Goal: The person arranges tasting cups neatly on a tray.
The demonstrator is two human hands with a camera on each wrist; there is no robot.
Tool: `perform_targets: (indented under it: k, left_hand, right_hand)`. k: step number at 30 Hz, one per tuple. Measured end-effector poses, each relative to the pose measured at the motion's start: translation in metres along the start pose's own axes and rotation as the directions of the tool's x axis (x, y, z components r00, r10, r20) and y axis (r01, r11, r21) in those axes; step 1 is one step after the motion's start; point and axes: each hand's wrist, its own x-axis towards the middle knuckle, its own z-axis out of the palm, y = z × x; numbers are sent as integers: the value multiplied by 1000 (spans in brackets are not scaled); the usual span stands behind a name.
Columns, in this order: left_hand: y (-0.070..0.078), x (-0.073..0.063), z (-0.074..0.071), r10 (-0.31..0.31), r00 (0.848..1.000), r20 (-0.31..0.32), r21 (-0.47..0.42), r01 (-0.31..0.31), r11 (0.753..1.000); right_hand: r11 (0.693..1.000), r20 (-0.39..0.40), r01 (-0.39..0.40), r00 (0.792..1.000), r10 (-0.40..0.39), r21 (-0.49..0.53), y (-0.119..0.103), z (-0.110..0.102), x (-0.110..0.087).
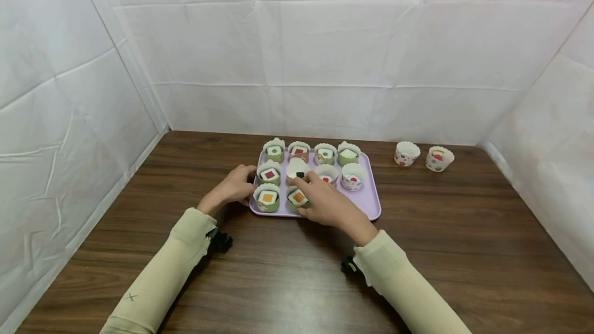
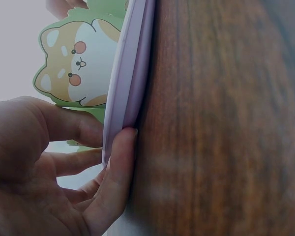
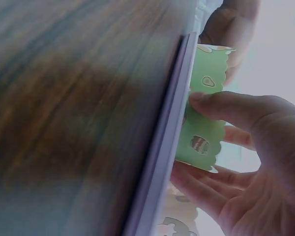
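Note:
My left hand grips the left rim of a lilac tray; in the left wrist view its fingers lie along both faces of the rim. Beside them stands a green paper cup with a dog picture. My right hand holds another green paper cup in the tray's front row, thumb on its near side and fingers round the far side. Inside this cup is a white square piece with an orange centre, partly hidden by the hand. The tray carries several filled paper cups in rows.
Two white patterned paper cups stand on the brown wooden table, to the right of the tray; the farther-right cup has colourful contents. White sheeting encloses the back and sides.

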Motion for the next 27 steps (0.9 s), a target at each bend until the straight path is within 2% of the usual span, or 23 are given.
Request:
perform_targets:
  k: [8,13,18,22,27]
  left_hand:
    - [-1,1,0,19,1000,2,-3,-19,1000]
    - [-1,1,0,30,1000,5,-6,-30,1000]
    - [-2,1,0,44,999,5,0,-44,999]
    - [-2,0,0,43,999,3,-5,-43,999]
    - [-2,1,0,42,999,6,-8,-42,999]
  right_hand:
    - [996,-85,-17,996,10,-90,-2,-11,-4]
    - [992,-149,-9,989,-10,-126,-2,-19,-8]
    - [992,-214,17,976,-44,-125,-1,-26,-12]
    - [988,-278,50,957,-89,-145,2,-33,-17]
    - [991,-331,58,939,-97,-124,10,-43,-24]
